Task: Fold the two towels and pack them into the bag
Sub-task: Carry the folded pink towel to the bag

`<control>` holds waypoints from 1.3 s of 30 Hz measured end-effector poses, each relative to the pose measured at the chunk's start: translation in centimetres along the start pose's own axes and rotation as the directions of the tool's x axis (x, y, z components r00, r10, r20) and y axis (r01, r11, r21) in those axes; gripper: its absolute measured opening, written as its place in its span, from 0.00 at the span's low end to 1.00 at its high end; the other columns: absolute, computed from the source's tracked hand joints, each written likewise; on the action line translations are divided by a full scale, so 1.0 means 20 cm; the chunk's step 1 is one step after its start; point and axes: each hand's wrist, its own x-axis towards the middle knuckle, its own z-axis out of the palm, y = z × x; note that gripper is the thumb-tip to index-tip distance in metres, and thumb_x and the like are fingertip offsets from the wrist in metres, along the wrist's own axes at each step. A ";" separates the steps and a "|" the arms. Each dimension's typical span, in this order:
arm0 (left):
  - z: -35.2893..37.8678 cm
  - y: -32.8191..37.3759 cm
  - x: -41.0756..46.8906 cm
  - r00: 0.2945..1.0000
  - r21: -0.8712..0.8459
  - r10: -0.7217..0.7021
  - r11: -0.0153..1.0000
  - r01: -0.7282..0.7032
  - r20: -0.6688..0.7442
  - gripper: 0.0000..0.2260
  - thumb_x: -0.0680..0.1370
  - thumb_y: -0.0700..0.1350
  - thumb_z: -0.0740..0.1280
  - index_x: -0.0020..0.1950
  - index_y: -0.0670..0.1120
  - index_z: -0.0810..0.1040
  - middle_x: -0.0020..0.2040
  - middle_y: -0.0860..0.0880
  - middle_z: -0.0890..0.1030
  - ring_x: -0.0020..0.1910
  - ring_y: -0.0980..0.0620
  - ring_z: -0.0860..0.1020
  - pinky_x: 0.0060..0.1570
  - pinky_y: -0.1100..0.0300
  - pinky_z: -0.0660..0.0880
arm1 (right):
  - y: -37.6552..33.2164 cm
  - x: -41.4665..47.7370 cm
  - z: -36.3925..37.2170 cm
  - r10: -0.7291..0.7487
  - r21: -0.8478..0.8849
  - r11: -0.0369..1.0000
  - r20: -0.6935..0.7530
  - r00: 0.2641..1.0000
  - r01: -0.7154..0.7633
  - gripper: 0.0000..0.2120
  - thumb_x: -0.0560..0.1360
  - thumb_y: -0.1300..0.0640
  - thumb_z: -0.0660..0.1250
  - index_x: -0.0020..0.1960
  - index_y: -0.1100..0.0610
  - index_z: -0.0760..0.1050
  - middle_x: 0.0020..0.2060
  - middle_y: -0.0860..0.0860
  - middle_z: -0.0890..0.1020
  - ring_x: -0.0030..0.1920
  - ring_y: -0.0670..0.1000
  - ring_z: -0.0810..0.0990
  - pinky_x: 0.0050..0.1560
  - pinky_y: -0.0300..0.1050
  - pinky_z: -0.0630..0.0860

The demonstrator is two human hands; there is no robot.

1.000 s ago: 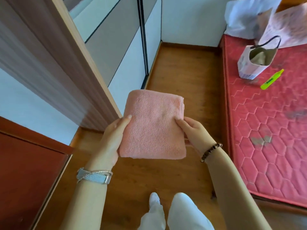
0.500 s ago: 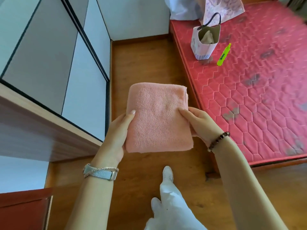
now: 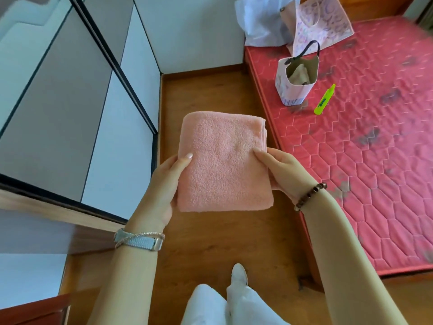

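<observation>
A pink towel (image 3: 222, 160), folded into a flat rectangle, is held level in front of me above the wooden floor. My left hand (image 3: 164, 184) grips its left edge with the thumb on top. My right hand (image 3: 281, 174) grips its right edge, thumb on top and fingers underneath. A small pale bag (image 3: 295, 83) with a dark handle stands open on the red mattress at the upper right. A folded beige towel (image 3: 300, 75) lies inside it.
The red quilted mattress (image 3: 375, 160) fills the right side. A green-yellow highlighter (image 3: 324, 99) lies beside the bag. A larger patterned bag (image 3: 321, 26) and white plastic wrapping (image 3: 262, 22) lean at the mattress's far end. Wardrobe doors (image 3: 70, 113) line the left.
The view has turned right and the bag and mattress now lie nearer the middle. Both hands keep the same hold on the folded pink towel.
</observation>
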 end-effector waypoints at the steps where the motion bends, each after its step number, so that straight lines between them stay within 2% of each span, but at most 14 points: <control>1: 0.00 0.01 0.03 1.000 -0.005 -0.003 1.000 0.003 0.001 0.16 0.79 0.58 0.65 0.64 0.53 0.79 0.60 0.48 0.82 0.60 0.47 0.80 0.60 0.44 0.78 | -0.01 0.03 -0.01 -0.003 -0.003 1.000 -0.002 1.000 0.003 0.16 0.80 0.45 0.62 0.55 0.56 0.79 0.45 0.48 0.83 0.44 0.45 0.84 0.43 0.43 0.82; 3: 0.02 0.04 0.09 1.000 -0.012 -0.007 1.000 0.007 0.003 0.16 0.79 0.57 0.65 0.64 0.53 0.80 0.60 0.48 0.82 0.60 0.47 0.80 0.61 0.42 0.77 | -0.04 0.08 -0.03 -0.005 -0.010 1.000 -0.007 1.000 0.005 0.16 0.80 0.45 0.62 0.54 0.56 0.79 0.44 0.48 0.83 0.43 0.44 0.84 0.42 0.42 0.82; 7: 0.06 0.11 0.22 1.000 -0.010 -0.014 1.000 0.014 0.024 0.14 0.80 0.57 0.65 0.61 0.53 0.81 0.59 0.48 0.82 0.60 0.47 0.80 0.62 0.42 0.76 | -0.09 0.19 -0.07 0.013 0.006 1.000 -0.028 1.000 -0.013 0.18 0.80 0.45 0.62 0.58 0.58 0.78 0.51 0.53 0.84 0.50 0.50 0.85 0.46 0.46 0.83; 13: 0.12 0.20 0.46 0.998 0.035 -0.015 0.999 0.013 0.054 0.13 0.81 0.54 0.63 0.61 0.51 0.80 0.57 0.47 0.82 0.58 0.46 0.80 0.62 0.42 0.76 | -0.14 0.37 -0.12 0.040 0.052 0.998 -0.067 0.997 -0.037 0.18 0.80 0.45 0.62 0.58 0.58 0.78 0.45 0.48 0.84 0.43 0.45 0.85 0.45 0.45 0.83; 17: 0.14 0.30 0.65 0.995 0.034 -0.028 0.999 0.024 0.100 0.12 0.81 0.53 0.64 0.60 0.51 0.81 0.55 0.49 0.83 0.57 0.47 0.81 0.61 0.44 0.77 | -0.19 0.53 -0.16 0.057 0.067 0.996 -0.101 0.993 -0.050 0.18 0.79 0.45 0.63 0.58 0.58 0.79 0.49 0.52 0.84 0.48 0.50 0.85 0.51 0.52 0.83; 24: 0.13 0.54 1.03 0.988 0.050 -0.042 0.998 0.035 0.150 0.13 0.81 0.53 0.64 0.60 0.49 0.81 0.52 0.49 0.83 0.55 0.46 0.81 0.54 0.49 0.77 | -0.37 0.84 -0.13 0.060 0.126 0.991 -0.168 0.984 -0.040 0.16 0.80 0.46 0.63 0.57 0.57 0.79 0.50 0.52 0.85 0.50 0.51 0.85 0.49 0.50 0.84; 30: 0.15 0.72 1.27 0.977 0.103 -0.029 0.995 0.007 0.211 0.13 0.81 0.53 0.64 0.61 0.50 0.80 0.53 0.49 0.83 0.55 0.47 0.81 0.55 0.49 0.77 | -0.46 1.03 -0.12 0.068 0.201 0.979 -0.227 0.972 -0.021 0.13 0.80 0.46 0.63 0.55 0.54 0.80 0.48 0.50 0.85 0.48 0.49 0.86 0.48 0.50 0.84; 34: 0.18 0.80 1.37 0.967 0.126 -0.018 0.992 -0.014 0.254 0.13 0.81 0.53 0.64 0.62 0.51 0.80 0.55 0.49 0.83 0.55 0.48 0.81 0.55 0.51 0.77 | -0.50 1.12 -0.15 0.081 0.202 0.979 -0.270 0.959 -0.026 0.14 0.79 0.45 0.63 0.56 0.53 0.80 0.50 0.51 0.85 0.50 0.51 0.85 0.50 0.53 0.83; 39: 0.27 0.86 1.51 0.952 0.158 -0.028 0.987 -0.021 0.304 0.14 0.81 0.54 0.62 0.63 0.51 0.79 0.54 0.50 0.82 0.54 0.50 0.81 0.49 0.55 0.77 | -0.53 1.22 -0.20 0.105 0.186 0.982 -0.349 0.931 -0.041 0.16 0.79 0.44 0.62 0.56 0.55 0.79 0.50 0.52 0.84 0.50 0.52 0.84 0.50 0.51 0.83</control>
